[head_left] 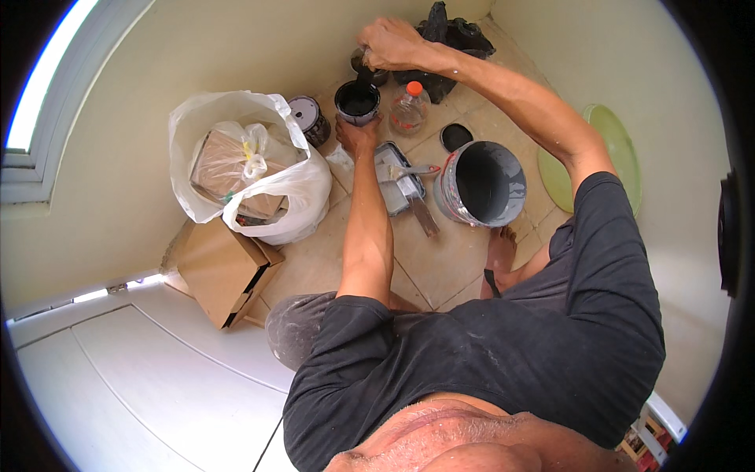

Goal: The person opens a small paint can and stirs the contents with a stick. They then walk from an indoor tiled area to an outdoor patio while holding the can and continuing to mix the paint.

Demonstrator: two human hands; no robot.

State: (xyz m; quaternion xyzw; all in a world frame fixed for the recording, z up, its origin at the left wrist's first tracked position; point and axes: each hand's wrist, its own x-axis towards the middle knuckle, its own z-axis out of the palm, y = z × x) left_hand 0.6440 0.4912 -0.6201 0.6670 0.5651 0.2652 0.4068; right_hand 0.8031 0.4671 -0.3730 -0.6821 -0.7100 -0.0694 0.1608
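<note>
My left hand (358,134) grips a small container of black paint (358,99) on its near side. My right hand (385,45) is closed above it, on something dark and paint-covered that I cannot make out clearly; dark paint hangs between it and the container, with another dark pot (378,77) partly hidden behind. A clear bottle with an orange cap (410,112) stands to the right, a lidded paint tin (308,119) to the left. Nearer me lie a tray (388,157), a brush (416,170) and a brown flat strip (425,212).
A large grey bucket (511,185), round black lid (456,138) and green disc (621,157) are on the right. Crumpled black plastic (468,43) lies in the back corner. A white bag (279,200) and cardboard box (216,271) stand left, walls around them, white door at lower left.
</note>
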